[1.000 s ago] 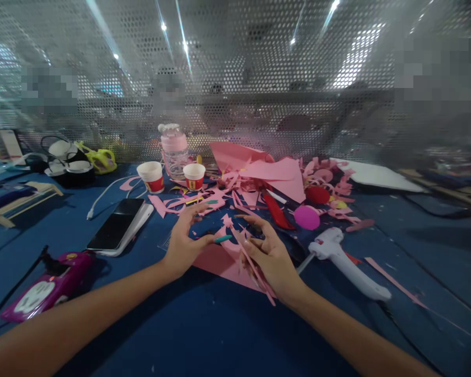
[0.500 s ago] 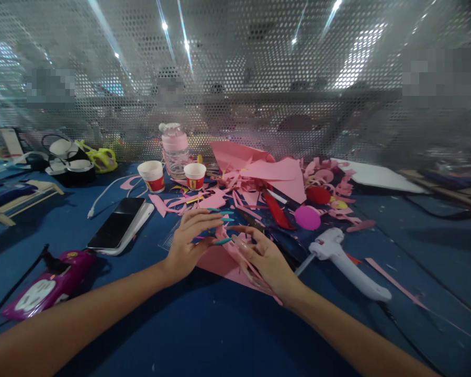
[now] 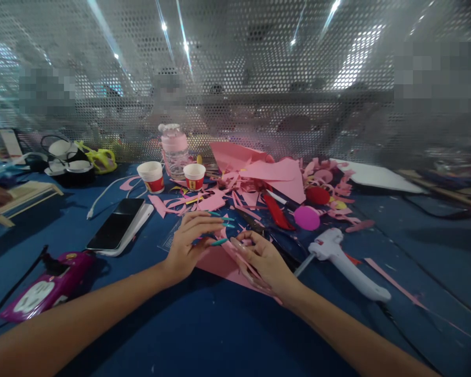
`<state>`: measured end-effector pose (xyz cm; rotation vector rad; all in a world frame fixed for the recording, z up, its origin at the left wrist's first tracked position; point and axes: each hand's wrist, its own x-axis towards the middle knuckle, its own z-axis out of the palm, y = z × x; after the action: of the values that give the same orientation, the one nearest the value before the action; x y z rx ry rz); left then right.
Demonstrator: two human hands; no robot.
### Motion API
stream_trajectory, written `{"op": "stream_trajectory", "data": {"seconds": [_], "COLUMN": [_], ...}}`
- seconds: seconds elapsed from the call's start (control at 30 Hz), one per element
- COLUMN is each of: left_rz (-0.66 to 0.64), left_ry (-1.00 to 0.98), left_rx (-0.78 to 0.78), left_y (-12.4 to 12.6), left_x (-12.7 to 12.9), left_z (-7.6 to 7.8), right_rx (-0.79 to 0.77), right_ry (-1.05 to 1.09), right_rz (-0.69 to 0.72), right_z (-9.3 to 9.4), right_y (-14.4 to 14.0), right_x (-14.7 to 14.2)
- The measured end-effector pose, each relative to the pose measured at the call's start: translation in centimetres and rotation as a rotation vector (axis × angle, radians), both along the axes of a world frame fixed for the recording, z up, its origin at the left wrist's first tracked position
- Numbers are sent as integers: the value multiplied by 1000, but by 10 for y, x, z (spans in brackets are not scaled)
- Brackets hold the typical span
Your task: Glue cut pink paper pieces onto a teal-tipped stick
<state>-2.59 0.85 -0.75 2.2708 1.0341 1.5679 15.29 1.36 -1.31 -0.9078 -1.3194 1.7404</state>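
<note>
Now that the left hand point(image 3: 185, 245) has joined the right hand point(image 3: 266, 259), two-handed work centres on the pink paper strip point(image 3: 232, 252), mid-frame: the right pinches it, the left's grip unclear.

A phone point(image 3: 115, 224) is lying near a purple power strip point(image 3: 65, 283); a pink-topped bottle point(image 3: 175, 151) is standing farther back — a yellow object point(image 3: 102, 159), perhaps a tool, is resting before a perforated screen point(image 3: 235, 78).
</note>
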Motion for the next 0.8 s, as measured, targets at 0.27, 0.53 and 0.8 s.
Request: {"op": "stream_trajectory", "data": {"seconds": [0.27,0.53,0.8], "left_rz": [-12,17,-6], "left_ry": [41,43,35], "left_rx": [19,4,1], "left_y": [1,0,3], "left_x": [-2,-2,0], "left_z": [-2,-2,-1], "right_rx": [-23,-137,-185], "right_ry": [-38,6,-20], "right_rz": [78,218,185], "right_z": [1,9,7], "right_y": [0,0,-6], "right_x": [0,1,0]}}
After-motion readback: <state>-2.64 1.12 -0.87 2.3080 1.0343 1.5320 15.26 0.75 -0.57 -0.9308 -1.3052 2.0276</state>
